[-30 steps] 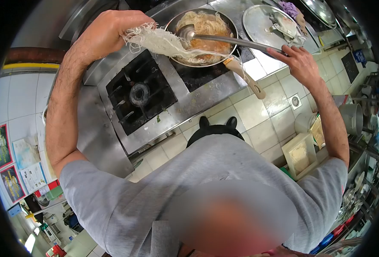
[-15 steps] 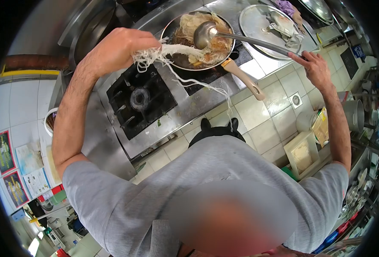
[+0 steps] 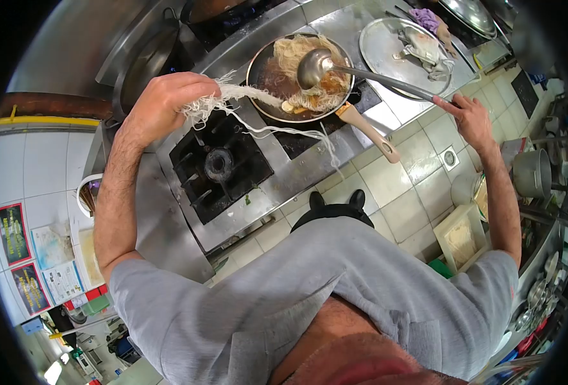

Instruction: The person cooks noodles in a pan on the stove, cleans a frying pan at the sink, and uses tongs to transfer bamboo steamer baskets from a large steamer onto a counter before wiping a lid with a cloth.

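My left hand (image 3: 172, 106) is closed on a frayed white cloth (image 3: 240, 92), left of the pan. The cloth stretches right to the rim of the pan (image 3: 253, 96), and its loose threads trail over the stove's front. Pale noodles (image 3: 292, 56) lie in brownish liquid in the pan. My right hand (image 3: 471, 122) grips the end of a metal ladle (image 3: 393, 83), index finger along the handle. The ladle's bowl (image 3: 314, 68) is over the noodles. The pan's beige handle (image 3: 375, 138) points toward me, untouched.
An unused black burner (image 3: 218, 164) sits left of the pan. To the right are a round metal tray (image 3: 377, 48) with a crumpled cloth (image 3: 428, 54) and a purple cloth (image 3: 424, 20). A dark wok (image 3: 146, 67) stands behind my left hand. A bin (image 3: 460, 237) is at lower right.
The cloth, bunched over the pan's left side before, is now drawn out to the left with threads hanging. The ladle bowl has shifted right over the noodles. The whole view has tilted slightly.
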Demonstrator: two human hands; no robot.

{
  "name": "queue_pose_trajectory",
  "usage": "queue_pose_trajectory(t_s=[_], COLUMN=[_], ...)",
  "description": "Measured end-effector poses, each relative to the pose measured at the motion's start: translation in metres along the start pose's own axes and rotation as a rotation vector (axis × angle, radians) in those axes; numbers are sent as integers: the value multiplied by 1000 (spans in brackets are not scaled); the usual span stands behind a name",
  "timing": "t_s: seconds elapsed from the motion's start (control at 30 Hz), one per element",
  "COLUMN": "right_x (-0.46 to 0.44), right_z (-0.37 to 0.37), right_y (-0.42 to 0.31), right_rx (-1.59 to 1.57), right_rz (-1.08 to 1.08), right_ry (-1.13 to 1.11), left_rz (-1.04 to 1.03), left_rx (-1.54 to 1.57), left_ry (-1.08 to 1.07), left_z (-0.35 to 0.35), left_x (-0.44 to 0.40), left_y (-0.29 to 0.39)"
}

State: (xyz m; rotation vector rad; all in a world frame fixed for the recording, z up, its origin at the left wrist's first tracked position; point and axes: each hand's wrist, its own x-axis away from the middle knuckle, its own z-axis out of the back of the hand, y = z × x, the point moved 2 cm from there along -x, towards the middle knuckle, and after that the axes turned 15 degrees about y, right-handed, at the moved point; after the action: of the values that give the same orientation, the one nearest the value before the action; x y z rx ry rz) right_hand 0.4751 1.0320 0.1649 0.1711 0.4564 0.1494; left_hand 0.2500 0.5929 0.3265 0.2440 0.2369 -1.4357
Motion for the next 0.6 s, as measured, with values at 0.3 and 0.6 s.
queue_pose_trajectory(t_s=[0.3, 0.6], right_x=[-12, 13], right_z=[23, 53], right_y=[-8, -62], right_rx=[-20, -524], right_rz=[-106, -476], right_ry=[-98, -179], left_rz=[56, 206], left_rx=[146, 293], left_ry=[24, -71], left_z=[-43, -49], left_x=[-13, -3], left_y=[-11, -2])
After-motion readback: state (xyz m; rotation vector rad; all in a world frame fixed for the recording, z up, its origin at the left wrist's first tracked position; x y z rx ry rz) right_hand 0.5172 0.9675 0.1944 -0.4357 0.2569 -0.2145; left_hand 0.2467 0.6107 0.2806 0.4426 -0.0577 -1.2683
